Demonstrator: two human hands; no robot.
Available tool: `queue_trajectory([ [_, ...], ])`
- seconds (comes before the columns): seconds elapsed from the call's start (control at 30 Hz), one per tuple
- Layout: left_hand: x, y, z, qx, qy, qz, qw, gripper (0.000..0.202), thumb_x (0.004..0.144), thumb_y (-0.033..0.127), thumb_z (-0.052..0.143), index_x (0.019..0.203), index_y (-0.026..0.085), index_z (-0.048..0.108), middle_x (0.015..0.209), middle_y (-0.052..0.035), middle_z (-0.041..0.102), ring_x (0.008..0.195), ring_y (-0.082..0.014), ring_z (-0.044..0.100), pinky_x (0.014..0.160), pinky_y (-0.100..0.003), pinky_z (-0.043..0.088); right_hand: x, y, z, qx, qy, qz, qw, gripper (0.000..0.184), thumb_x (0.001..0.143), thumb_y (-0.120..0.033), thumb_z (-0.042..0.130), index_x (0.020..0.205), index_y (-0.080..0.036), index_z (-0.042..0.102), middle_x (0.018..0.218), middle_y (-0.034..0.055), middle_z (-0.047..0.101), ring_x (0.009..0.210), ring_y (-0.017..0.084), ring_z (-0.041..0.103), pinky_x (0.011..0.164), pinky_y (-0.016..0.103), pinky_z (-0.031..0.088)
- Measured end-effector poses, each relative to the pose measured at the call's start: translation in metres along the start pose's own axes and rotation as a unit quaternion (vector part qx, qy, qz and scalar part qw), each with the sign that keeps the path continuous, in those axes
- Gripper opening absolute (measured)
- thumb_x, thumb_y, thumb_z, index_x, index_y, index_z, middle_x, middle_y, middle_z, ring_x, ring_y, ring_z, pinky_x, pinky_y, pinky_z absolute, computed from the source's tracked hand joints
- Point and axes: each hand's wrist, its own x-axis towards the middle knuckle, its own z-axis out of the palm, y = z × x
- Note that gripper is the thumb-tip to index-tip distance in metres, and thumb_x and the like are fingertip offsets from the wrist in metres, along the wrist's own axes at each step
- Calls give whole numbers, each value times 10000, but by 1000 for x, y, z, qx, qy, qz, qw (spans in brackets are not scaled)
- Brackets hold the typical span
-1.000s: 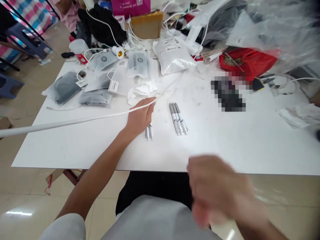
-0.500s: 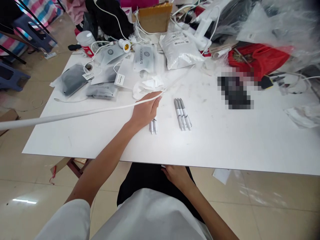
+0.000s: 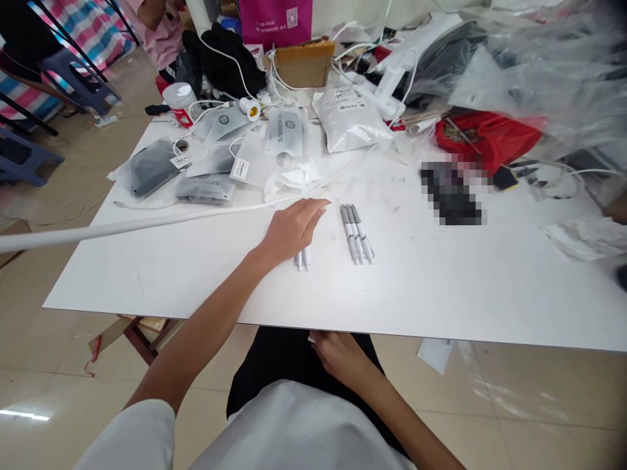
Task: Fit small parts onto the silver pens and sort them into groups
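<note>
My left hand (image 3: 294, 228) is over the white table, palm down, its fingers drawn together and pointing right. Whatever may be between its fingertips is hidden from me. Under it, the lower ends of two white pens (image 3: 302, 260) stick out; the hand covers their upper parts. Just right of the fingertips lie three pens (image 3: 357, 235) side by side, grey at the far end and white at the near end. Below the table's front edge, my right hand (image 3: 337, 352) rests at my lap with curled fingers. The edge partly hides them, and their contents cannot be made out.
A white cable (image 3: 122, 228) crosses in front of the table (image 3: 206, 281) from the left. Several packaged pouches (image 3: 151, 170), a stuffed white bag (image 3: 350, 121) and a red bag (image 3: 499, 140) crowd the back. A pixelated dark object (image 3: 450, 196) lies at right. A person (image 3: 164, 39) is at the far left.
The view has tilted up a little. My left hand has shifted slightly right, towards the three pens. My right hand stays at my lap, and the pens on the table lie as before.
</note>
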Motion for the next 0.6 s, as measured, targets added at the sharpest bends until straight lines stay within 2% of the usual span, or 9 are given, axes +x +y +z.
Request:
queue_trajectory([
  [0.07, -1, 2, 0, -2, -8, 35, 999, 399, 1144, 300, 357, 1340, 165, 677, 1032, -79, 783, 945, -173, 722, 681, -275, 465, -22, -15, -24, 114, -57, 12, 992, 151, 1026, -171, 562, 1059, -194, 707, 877, 52, 756, 744, 215, 711, 678, 311, 529],
  [0.13, -1, 5, -1, -2, -23, 63, 998, 405, 1140, 268, 342, 1384, 182, 653, 1015, -71, 784, 928, -165, 714, 654, -263, 448, -40, -28, -55, 256, -59, -9, 965, 120, 1042, -251, 603, 971, -224, 695, 862, 11, 732, 714, 162, 674, 645, 269, 494],
  [0.2, -2, 9, -2, -2, -42, 77, 996, 427, 1135, 244, 314, 1412, 197, 635, 1010, -69, 779, 890, -156, 705, 647, -253, 445, -49, -35, -91, 370, -8, -36, 928, 99, 1018, -286, 668, 942, -228, 693, 891, 16, 718, 733, 141, 665, 635, 249, 497],
  [0.27, -2, 11, -3, -4, -53, 82, 995, 438, 1131, 245, 300, 1420, 203, 627, 1008, -72, 773, 865, -152, 700, 659, -248, 454, -45, -33, -128, 426, 94, -69, 897, 64, 982, -280, 730, 949, -235, 699, 895, 28, 708, 744, 140, 664, 624, 252, 513],
  [0.33, -3, 12, -4, -11, -51, 86, 995, 432, 1131, 259, 308, 1425, 207, 620, 980, -68, 766, 867, -156, 705, 664, -245, 455, -26, -22, -161, 430, 187, -101, 877, 36, 977, -259, 737, 972, -244, 704, 952, 51, 736, 802, 159, 685, 643, 277, 537],
  [0.4, -3, 13, -6, -21, -42, 88, 995, 430, 1128, 250, 306, 1427, 211, 612, 982, -68, 767, 877, -159, 711, 652, -242, 448, 4, -6, -188, 427, 267, -79, 860, 132, 971, -303, 753, 914, -244, 649, 1047, 64, 778, 740, 148, 665, 542, 266, 485],
  [0.5, -2, 12, -7, -36, -25, 67, 997, 397, 1132, 268, 324, 1354, 201, 646, 995, -72, 768, 844, -156, 707, 657, -248, 447, 62, 23, -216, 438, 303, -60, 844, 324, 917, -444, 802, 847, -232, 567, 1067, 60, 806, 487, 76, 477, 408, 262, 363],
  [0.6, -1, 12, -8, -58, -10, 23, 998, 359, 1138, 314, 371, 1269, 210, 688, 971, -51, 759, 798, -138, 684, 692, -247, 455, 111, 47, -229, 435, 310, -73, 842, 393, 845, -503, 849, 817, -218, 579, 1021, 56, 810, 441, 60, 436, 398, 266, 346],
])
